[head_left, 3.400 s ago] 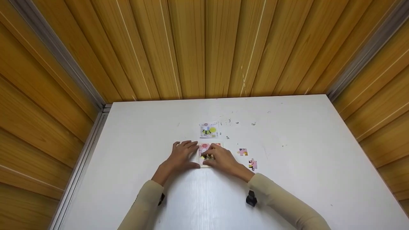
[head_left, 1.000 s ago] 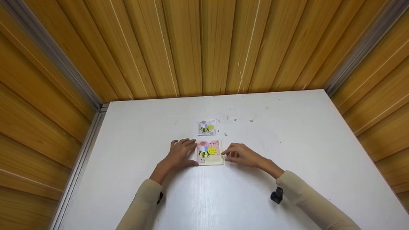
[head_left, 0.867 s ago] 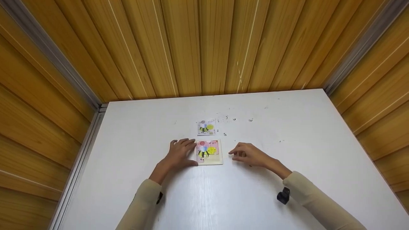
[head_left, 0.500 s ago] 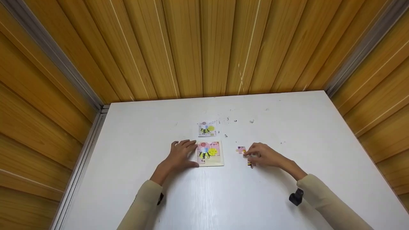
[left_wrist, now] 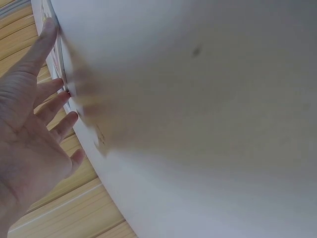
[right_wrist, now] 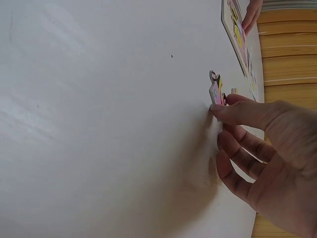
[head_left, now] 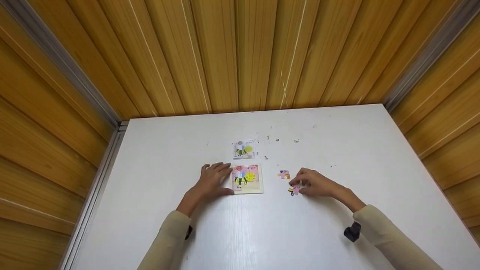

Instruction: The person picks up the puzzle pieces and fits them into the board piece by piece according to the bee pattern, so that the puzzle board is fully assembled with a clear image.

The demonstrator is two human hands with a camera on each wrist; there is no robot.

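Observation:
My right hand [head_left: 315, 183] pinches a pink, yellow and black jigsaw piece [right_wrist: 217, 91] between thumb and index finger, close over the table. Another jigsaw piece [head_left: 284, 174], pink with orange, lies just beyond it to the left. In the middle sits a square puzzle board [head_left: 257, 187], partly filled with a bee picture; bare wood shows at its lower right. My left hand [head_left: 213, 182] rests at the board's left edge, its thumb at the near corner and its spread fingers at the far corner.
A small picture card [head_left: 243, 150] with the same bee lies beyond the board. Dark specks mark the white table [head_left: 168, 150] at the back right. Wood-panelled walls [head_left: 240, 56] rise behind and at both sides.
My right hand has left the board, moved right to the loose pieces and now pinches the nearer one, which has turned a little. My left hand has stayed at the board.

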